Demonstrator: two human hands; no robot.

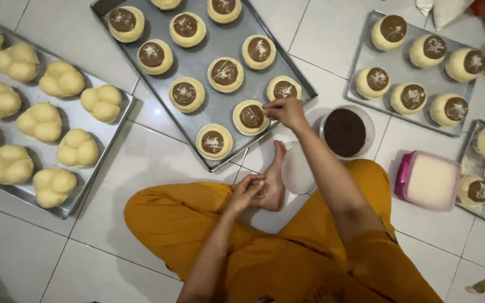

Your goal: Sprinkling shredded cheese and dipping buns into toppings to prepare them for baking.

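I sit cross-legged on a white tiled floor in orange trousers. My right hand (285, 111) reaches out over a metal baking tray (197, 64), fingers pinched together just above a chocolate-topped bun (251, 116) near the tray's front edge. Whatever it pinches is too small to see. My left hand (246, 192) rests by my bare foot (274, 178), fingers curled. The tray holds several round buns in paper cups, most with white flakes on the chocolate.
A bowl of dark sprinkles (344, 132) stands right of my arm, and a pink-rimmed tub of white flakes (430, 179) further right. A tray of plain dough knots (68, 207) lies at left. More trays of topped buns (408, 67) lie at right.
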